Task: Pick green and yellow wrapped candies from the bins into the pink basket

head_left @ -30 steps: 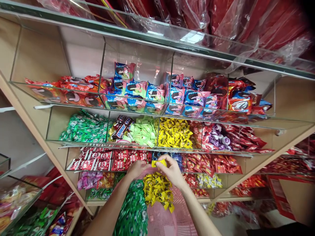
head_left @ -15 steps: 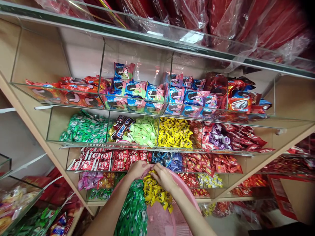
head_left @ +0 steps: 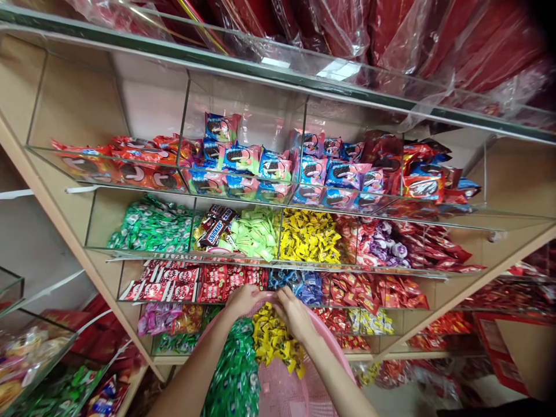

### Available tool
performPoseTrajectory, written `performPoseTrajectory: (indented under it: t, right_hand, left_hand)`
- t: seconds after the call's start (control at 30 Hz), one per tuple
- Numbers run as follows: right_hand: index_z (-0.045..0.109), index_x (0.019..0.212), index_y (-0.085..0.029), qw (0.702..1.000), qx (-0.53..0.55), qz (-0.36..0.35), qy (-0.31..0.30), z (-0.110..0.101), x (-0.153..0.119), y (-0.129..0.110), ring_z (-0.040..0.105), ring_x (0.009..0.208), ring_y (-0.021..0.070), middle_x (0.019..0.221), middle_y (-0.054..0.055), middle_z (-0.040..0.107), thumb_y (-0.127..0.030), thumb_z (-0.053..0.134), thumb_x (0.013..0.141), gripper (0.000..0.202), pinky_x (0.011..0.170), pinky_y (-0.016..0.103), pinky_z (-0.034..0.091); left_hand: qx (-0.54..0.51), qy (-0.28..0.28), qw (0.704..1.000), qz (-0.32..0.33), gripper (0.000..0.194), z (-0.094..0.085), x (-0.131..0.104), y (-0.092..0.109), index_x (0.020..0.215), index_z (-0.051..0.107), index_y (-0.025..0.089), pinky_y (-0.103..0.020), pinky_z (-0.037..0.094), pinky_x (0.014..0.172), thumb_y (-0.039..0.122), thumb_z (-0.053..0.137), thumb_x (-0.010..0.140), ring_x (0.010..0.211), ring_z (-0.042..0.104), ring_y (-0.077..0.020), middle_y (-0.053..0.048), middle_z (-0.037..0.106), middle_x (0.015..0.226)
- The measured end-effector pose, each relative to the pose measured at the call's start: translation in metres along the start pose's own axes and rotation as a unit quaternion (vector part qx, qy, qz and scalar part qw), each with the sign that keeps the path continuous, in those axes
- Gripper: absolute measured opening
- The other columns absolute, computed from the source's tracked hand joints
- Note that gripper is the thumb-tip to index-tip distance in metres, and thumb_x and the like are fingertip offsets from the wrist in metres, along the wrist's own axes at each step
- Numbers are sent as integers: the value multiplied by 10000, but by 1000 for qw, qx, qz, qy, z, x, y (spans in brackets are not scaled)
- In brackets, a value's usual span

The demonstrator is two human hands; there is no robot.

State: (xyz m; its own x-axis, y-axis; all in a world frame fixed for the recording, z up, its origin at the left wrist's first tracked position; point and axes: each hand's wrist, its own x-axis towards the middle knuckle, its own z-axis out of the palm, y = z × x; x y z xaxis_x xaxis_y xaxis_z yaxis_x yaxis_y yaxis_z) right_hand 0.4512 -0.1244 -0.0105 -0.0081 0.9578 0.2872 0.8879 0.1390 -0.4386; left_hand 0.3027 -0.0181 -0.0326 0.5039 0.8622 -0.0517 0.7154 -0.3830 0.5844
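A pink mesh basket is below me at the bottom centre, with green-wrapped candies on its left side and yellow-wrapped candies beside them near the far rim. My left hand is closed on the far rim of the basket, its fingertips partly hidden. Just right of it, my right hand rests with curled fingers at the same rim, over the edge of the yellow candies. Both forearms reach in over the basket.
Ahead stand glass-fronted shelves with packed cookies, green candies, Snickers bars, and yellow candies. Red packages in plastic lie above. Another candy bin is at lower left, a red box at right.
My right hand has shifted slightly, its fingers drawn up from the yellow candies to the rim. The view has moved a little; my left hand stays at the rim.
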Motion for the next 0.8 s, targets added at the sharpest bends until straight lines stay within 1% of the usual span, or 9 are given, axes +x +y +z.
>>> performPoseTrajectory:
  t: [0.07, 0.17, 0.27, 0.37, 0.47, 0.6, 0.8]
  right_hand:
    - [500, 949, -233, 999, 36, -4, 17, -4, -1, 0, 559, 771, 154, 983, 42, 508, -189, 394, 836, 161, 675, 279, 445]
    - [523, 987, -232, 993, 113, -38, 24, -7, -2, -4, 547, 863, 150, 973, 44, 529, -194, 345, 867, 218, 773, 283, 439]
    - [524, 1070, -244, 981, 179, -70, 6, -9, -3, -10, 529, 956, 147, 1009, 41, 556, -209, 359, 872, 261, 849, 285, 416]
    - [494, 1145, -259, 976, 207, -69, -12, -7, -4, -12, 507, 1036, 158, 1098, 33, 565, -230, 434, 844, 308, 908, 308, 386]
    - [502, 1136, -243, 978, 198, -52, -28, 0, -5, -5, 519, 1024, 171, 1098, 37, 582, -236, 485, 813, 323, 897, 317, 395]
    - [547, 1035, -204, 987, 151, -37, -41, 7, -6, 6, 549, 943, 181, 1014, 58, 602, -226, 475, 810, 237, 833, 306, 423]
    - [550, 1000, -209, 992, 97, -64, -38, 9, -6, 10, 538, 928, 174, 1013, 64, 563, -171, 426, 827, 216, 799, 287, 421]
  left_hand:
    - [2, 1, 1000, -1, 569, 1, 1, -1, 609, 536, 197, -207, 212, 490, 724, 333, 680, 540, 447, -109, 26, 488, 555]
    - [6, -1, 1000, 4, 563, 1, 1, -1, 612, 528, 196, -205, 213, 490, 716, 326, 690, 545, 447, -110, 26, 488, 561]
    - [5, -9, 1000, 10, 537, 1, 1, -1, 620, 534, 195, -207, 216, 491, 680, 325, 718, 544, 444, -109, 24, 491, 561]
    - [2, -15, 1000, 12, 495, 0, 1, -1, 628, 541, 195, -206, 214, 488, 636, 344, 738, 543, 444, -106, 25, 499, 566]
    - [7, -11, 1000, 6, 523, -1, 0, 0, 620, 541, 192, -203, 215, 488, 664, 339, 725, 543, 443, -104, 27, 502, 565]
    - [20, -5, 1000, 3, 541, -1, -1, 2, 611, 536, 190, -198, 212, 482, 682, 337, 715, 544, 440, -98, 34, 503, 566]
    - [23, -7, 1000, -9, 557, -3, -2, 4, 605, 539, 191, -200, 210, 479, 699, 335, 705, 528, 434, -97, 34, 499, 551]
